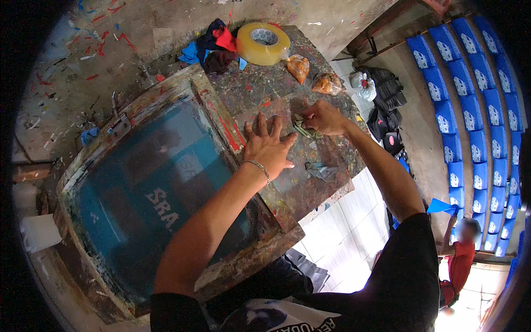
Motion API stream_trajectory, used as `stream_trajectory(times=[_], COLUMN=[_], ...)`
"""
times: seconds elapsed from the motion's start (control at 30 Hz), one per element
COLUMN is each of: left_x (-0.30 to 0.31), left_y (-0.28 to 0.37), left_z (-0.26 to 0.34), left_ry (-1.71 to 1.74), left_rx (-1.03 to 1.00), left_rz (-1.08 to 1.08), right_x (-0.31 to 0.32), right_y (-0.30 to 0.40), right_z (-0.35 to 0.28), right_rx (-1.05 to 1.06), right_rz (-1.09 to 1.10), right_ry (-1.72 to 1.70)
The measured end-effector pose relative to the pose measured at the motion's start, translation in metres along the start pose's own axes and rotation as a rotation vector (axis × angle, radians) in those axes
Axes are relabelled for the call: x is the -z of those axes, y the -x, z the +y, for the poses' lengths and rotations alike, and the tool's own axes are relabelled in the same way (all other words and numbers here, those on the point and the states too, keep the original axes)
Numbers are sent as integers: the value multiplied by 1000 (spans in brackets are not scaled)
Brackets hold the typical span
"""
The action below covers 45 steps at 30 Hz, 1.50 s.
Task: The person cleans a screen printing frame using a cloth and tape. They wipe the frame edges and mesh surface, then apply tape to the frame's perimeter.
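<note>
My left hand, a bracelet at its wrist, rests palm down with fingers spread. It lies over what looks like a clear plastic sheet on the paint-stained table, beside the screen frame. Bunched in my right hand is a greenish cloth, held against the tabletop. A second crumpled grey-green cloth lies nearer to me. Left of my hands is a silk-screen printing frame of paint-smeared wood with a blue-green mesh bearing letters.
At the table's far side are a large roll of clear tape, coloured rags and two knotted plastic bags of food. Bags lie beyond the table's right edge. Printed blue sheets hang in rows; a person in red handles a blue piece.
</note>
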<state>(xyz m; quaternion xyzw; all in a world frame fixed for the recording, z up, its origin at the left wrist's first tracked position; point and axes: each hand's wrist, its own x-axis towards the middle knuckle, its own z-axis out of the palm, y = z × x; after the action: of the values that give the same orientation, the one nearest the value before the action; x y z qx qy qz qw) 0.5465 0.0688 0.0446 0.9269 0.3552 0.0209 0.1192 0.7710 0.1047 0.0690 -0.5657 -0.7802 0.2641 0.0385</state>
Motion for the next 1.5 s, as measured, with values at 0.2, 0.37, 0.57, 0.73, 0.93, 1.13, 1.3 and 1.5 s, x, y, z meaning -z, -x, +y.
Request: stream_trajectory(times=[0.2,0.37,0.57,0.73,0.93,1.13,1.3,1.5], left_x=[1,1,3,1,0,0,1,-2], left_y=[0,0,-2,-1,-2,-1,0,-1], left_z=[-1,1,-1,0,-1,-1,-1,-4], left_ry=[-1,26,19,-1,-11,-10,-9,-13], left_rx=[-7,-2,5,4,7,-9,-13,-16], left_rz=[-2,-12,-26,-19,-22,3,-2,14], right_x=[5,4,5,0,-4,-1,2,6], right_y=[-3,-2,-2,-2,-4,-10,-14,-16], right_z=[-8,1,-6,-4,-1,4,10,-10], right_rx=[-58,-72,-47,-79,-32,-66,-214,-330], right_rz=[-36,-65,-30,7,26,52,-12,-44], right_ry=[100,18,98,60,137,220,149,-34])
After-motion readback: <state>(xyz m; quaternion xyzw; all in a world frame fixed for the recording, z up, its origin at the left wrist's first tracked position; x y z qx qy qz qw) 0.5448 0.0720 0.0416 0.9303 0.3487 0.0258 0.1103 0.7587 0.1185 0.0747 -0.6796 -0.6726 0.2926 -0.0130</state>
